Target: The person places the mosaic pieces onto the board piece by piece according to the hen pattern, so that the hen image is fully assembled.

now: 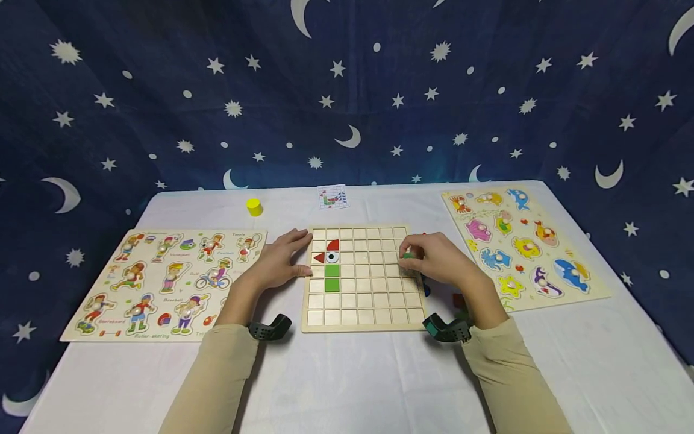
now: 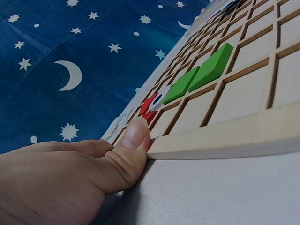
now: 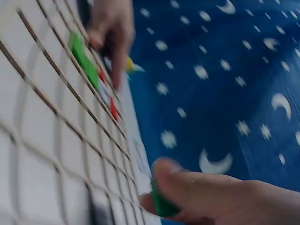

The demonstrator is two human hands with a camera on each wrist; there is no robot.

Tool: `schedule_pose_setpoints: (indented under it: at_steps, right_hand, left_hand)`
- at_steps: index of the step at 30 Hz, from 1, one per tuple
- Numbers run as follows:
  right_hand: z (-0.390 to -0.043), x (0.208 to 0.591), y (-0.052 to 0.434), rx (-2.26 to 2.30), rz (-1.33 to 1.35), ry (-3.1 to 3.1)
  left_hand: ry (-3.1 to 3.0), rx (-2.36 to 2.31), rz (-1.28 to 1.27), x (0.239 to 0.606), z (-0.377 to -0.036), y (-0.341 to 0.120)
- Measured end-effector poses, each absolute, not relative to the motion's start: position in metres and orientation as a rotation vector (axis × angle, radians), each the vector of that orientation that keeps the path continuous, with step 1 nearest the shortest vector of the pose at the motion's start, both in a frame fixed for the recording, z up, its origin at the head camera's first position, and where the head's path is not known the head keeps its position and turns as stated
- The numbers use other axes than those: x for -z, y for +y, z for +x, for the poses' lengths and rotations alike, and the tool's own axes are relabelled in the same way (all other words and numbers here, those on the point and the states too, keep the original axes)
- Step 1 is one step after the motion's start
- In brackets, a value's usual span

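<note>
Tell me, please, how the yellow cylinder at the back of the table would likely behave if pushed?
The yellow cylinder stands upright on a flat end and looks squat, so it would probably slide rather than tip. Knocked onto its side, its round wall would likely roll.

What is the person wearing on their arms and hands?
Both arms have long beige sleeves: the left sleeve and the right sleeve. A dark strap-on camera mount sits at each wrist, black on the left and dark green on the right. The left hand and right hand are bare, with no gloves or rings visible.
</note>
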State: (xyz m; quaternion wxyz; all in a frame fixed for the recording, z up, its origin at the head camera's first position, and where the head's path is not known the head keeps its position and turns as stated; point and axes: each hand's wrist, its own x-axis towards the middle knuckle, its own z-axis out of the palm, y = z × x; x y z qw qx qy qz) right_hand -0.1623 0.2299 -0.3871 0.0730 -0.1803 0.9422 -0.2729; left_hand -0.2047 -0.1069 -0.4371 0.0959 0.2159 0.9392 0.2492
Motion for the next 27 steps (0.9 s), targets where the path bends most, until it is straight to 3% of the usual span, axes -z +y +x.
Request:
schedule_pose_setpoints:
  at_steps: [9, 18, 27]
  right_hand:
    - [-0.152, 0.398, 0.171, 1.055, -0.503, 2.708]
    - [-0.143, 0.407, 0.147, 1.076, -0.691, 2.637]
    - [-0.134, 0.418, 0.125, 1.235, -0.556, 2.657]
  left_hand:
    - [2.784, -0.734, 0.653, 0.436, -0.205, -0.107]
    - [2.788, -0.729, 0.661, 0.437, -0.205, -0.108]
    - [2.785, -0.725, 0.652, 0.437, -0.205, -0.107]
